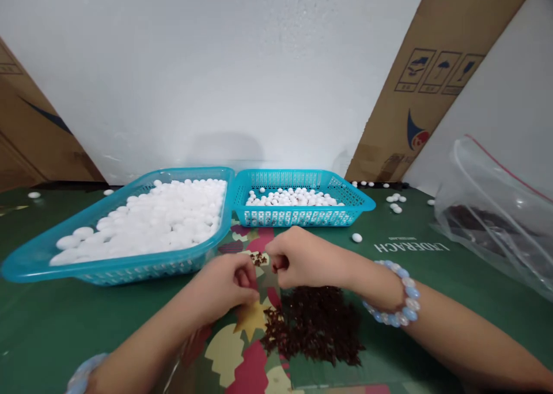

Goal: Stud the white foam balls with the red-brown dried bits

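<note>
My left hand is curled with thumb and fingers drawn together, just in front of the left basket. Facing it, my right hand is closed in a pinch above a pile of dark reddish-brown, spiky little pieces. Whatever sits between the fingers of either hand is too small or hidden to make out. A few similar brown bits lie on the printed sheet between my hands. White balls fill the large blue basket, and smaller white balls lie in the second blue basket behind my right hand.
A clear zip bag with dark contents stands at the right. Loose white balls are scattered on the green printed surface. A white panel and brown cardboard stand behind the baskets.
</note>
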A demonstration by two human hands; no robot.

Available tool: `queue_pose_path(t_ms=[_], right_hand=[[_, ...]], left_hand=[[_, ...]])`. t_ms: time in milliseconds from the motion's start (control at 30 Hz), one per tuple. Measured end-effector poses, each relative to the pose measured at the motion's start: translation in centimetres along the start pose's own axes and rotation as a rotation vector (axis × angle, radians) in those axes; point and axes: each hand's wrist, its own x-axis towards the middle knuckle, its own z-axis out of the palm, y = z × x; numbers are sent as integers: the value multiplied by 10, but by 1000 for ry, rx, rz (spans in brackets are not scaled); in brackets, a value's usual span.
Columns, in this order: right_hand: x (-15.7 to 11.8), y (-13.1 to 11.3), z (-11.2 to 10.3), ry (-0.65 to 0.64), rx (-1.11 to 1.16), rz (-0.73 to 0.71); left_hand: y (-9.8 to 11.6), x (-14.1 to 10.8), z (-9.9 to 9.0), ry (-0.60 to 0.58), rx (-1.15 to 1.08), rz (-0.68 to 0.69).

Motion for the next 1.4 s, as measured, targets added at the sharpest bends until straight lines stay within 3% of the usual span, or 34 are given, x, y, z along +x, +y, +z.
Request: queue_pose_path(t_ms=[100,233,400,633,933,1167,1400], right_hand=[[0,-1,-2,-34,93,9],[1,3,-4,-103,348,14],[5,9,-7,-232,562,252],[7,16,-6,-235,471,312],[14,25,-2,-113,196,224],[14,17,11,-55,112,171],[14,18,28,46,60,195]], left_hand=[[6,-9,-4,-164,-13,-8],[10,-15,-4,-256,15,-27],[8,-18,2,-305,123,-34],[4,-17,8,-243,182,-23],[7,-18,10,-206,277,39],[4,-19,14,-200,289,84],[9,-24,21,-211,404,29]])
